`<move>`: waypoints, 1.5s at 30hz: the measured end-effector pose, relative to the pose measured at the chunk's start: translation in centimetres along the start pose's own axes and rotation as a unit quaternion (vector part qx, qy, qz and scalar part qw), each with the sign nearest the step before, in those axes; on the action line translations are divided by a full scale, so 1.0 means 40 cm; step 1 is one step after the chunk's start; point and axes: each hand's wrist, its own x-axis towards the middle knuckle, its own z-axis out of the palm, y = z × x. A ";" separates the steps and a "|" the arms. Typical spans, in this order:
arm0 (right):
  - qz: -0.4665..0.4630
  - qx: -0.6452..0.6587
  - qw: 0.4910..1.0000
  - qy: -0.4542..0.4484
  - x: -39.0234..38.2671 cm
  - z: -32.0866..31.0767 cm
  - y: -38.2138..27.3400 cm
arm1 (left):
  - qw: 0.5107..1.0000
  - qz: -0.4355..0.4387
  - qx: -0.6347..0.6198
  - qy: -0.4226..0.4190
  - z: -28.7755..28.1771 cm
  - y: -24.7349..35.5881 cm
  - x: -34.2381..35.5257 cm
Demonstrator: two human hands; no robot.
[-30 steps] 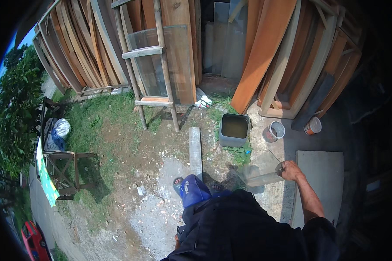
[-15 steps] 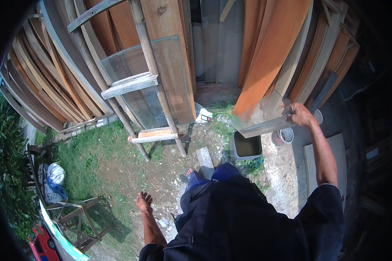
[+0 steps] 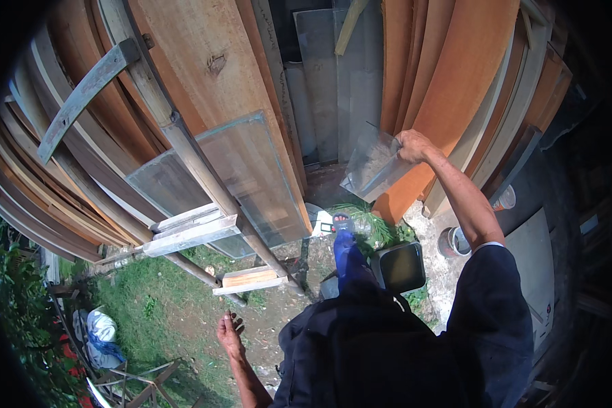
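My right hand (image 3: 415, 146) is closed on the edge of a clear glass pane (image 3: 372, 170), which hangs tilted in front of leaning wooden boards (image 3: 449, 95). My left hand (image 3: 231, 333) hangs low above the grass with nothing in it, its fingers loosely curled and apart. Nearest to it is the foot of a wooden ladder (image 3: 211, 183). Behind the ladder rails, a larger glass sheet (image 3: 265, 173) leans against a wide board (image 3: 197, 61).
A square dark-rimmed tub of murky water (image 3: 399, 267) stands by my leg, with a round bucket (image 3: 453, 241) to its right. Grey sheets (image 3: 350, 75) lean in the gap between boards. A wooden trestle (image 3: 149, 384) and a white-and-blue bundle (image 3: 103, 333) lie lower left.
I have stepped forward toward the boards. My right hand has carried the glass pane left and away from above the tub. My left hand still hangs empty.
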 end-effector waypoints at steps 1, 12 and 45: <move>0.000 -0.021 1.000 -0.002 0.091 0.018 0.022 | 0.999 -0.045 0.010 0.008 0.026 -0.067 -0.005; -0.079 0.020 0.992 -0.093 0.761 0.138 0.058 | 0.899 -0.400 0.139 0.114 0.491 -0.104 -0.136; -0.289 0.033 0.951 -0.100 1.535 0.308 -0.445 | 0.849 -0.442 0.237 0.165 0.812 0.159 0.059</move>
